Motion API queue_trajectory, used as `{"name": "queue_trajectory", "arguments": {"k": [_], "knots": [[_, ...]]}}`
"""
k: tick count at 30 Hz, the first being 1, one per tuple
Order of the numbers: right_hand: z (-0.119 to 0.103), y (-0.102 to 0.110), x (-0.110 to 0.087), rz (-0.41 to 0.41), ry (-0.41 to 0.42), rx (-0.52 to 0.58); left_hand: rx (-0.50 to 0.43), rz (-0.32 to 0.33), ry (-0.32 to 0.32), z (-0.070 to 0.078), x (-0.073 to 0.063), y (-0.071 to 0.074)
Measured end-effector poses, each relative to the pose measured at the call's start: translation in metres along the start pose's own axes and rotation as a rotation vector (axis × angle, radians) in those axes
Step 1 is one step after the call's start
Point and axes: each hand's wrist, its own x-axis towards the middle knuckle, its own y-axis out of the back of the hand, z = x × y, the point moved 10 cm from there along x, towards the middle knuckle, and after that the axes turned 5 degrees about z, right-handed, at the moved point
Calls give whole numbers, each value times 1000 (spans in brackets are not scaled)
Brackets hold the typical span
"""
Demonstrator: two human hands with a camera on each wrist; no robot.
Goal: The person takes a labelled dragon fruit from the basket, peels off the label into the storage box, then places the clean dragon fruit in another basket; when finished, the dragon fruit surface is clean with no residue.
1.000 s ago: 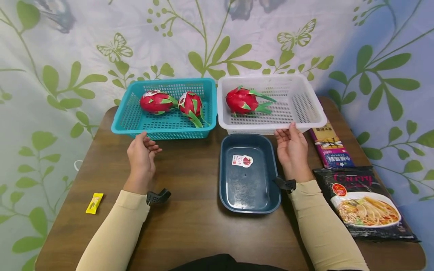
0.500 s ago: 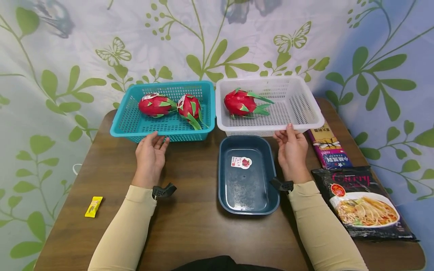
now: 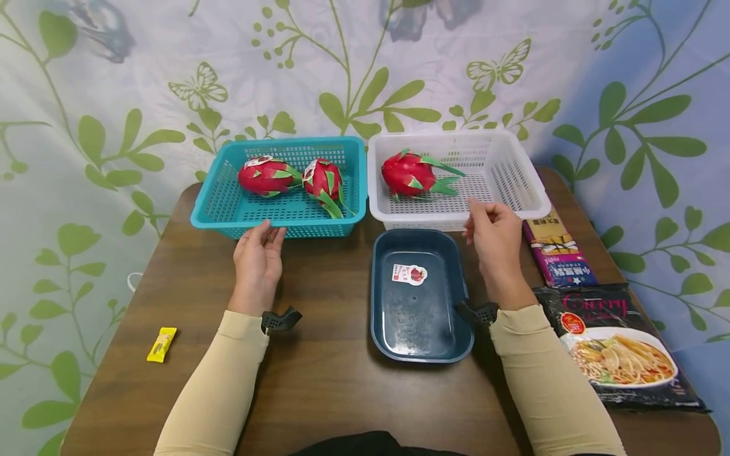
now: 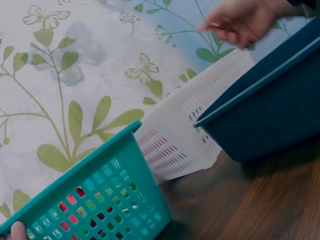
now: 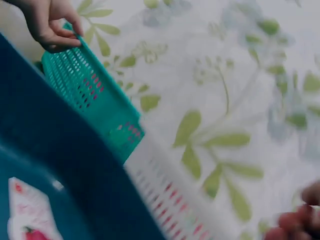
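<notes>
Pinching the teal basket (image 3: pixel 319 223) by its front rim with the left hand (image 3: pixel 259 263), at the far edge of the table (image 3: pixel 319 285); holding nothing in the loosely curled right hand (image 3: pixel 497 244), near the white basket (image 3: pixel 485 183). Likely light, stiff; best gripped there.

I see the teal perforated plastic basket (image 3: pixel 276 207) standing upright, just beside the upright white perforated basket (image 3: pixel 479 183).

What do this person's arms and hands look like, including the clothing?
The left sleeve and right sleeve are plain beige, reaching the wrists. A black curved attachment juts inward at each cuff. The left hand and right hand wear no gloves.
</notes>
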Motion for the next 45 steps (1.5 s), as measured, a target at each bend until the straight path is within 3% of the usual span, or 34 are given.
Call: {"name": "queue_trajectory", "arguments": {"k": [5,8,13,16,18,21,25,33,39,45], "knots": [[-55,-73,-1,-319,251,-338,32,-1,-20,3,0,-1],[-76,-126,-5,-495,363,-473,44,-4,-21,2,0,-2],[-90,-212,-16,-759,546,-636,50,-9,-16,-1,0,-2],[-83,-255,-17,-860,621,-793,43,-17,-20,-4,2,-4],[-73,-275,-14,-876,613,-920,38,-23,-28,-5,3,-6],[-58,-293,-10,-835,537,-1088,32,-31,-34,-6,4,-8],[-46,-308,-12,-765,447,-1216,38,-31,-51,-4,4,-7],[-15,-328,-8,-688,333,-1230,45,-24,-71,-2,1,1],[-1,-338,2,-649,345,-1211,42,-40,-86,0,0,1],[2,-345,8,-664,339,-1110,51,-53,-93,1,0,-2]]}}
